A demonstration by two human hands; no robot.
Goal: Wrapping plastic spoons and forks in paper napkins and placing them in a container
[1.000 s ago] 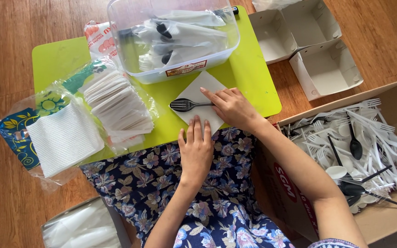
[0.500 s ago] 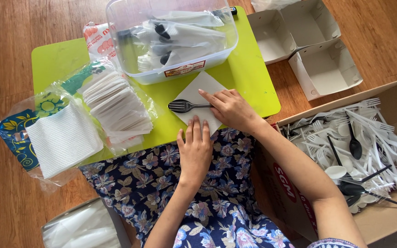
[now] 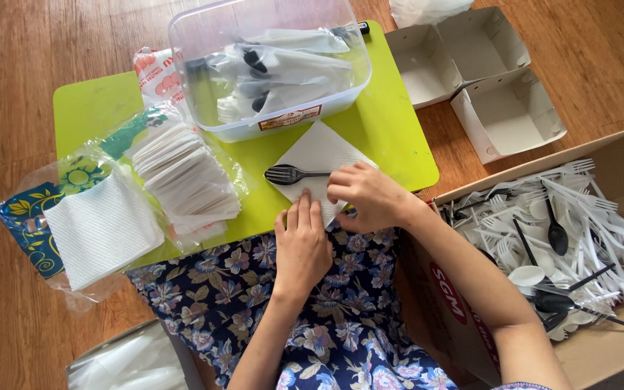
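A white paper napkin (image 3: 317, 154) lies as a diamond on the lime-green tray (image 3: 102, 108), with a black plastic fork (image 3: 288, 174) across it. My right hand (image 3: 366, 195) rests on the napkin's right side and pinches its lower corner over the fork's handle. My left hand (image 3: 301, 242) lies flat at the tray's near edge, fingertips on the napkin's bottom tip. Both hands touch the napkin at its lower corner.
A clear plastic tub (image 3: 272, 61) of wrapped cutlery sets stands at the tray's back. Napkin stacks (image 3: 182, 177) in plastic lie left. A cardboard box (image 3: 579, 238) of white and black cutlery sits right; empty white food boxes (image 3: 482, 76) lie beyond.
My right hand has drawn back toward me along the fork's handle and now folds the napkin's lower corner up. My left hand has barely moved.
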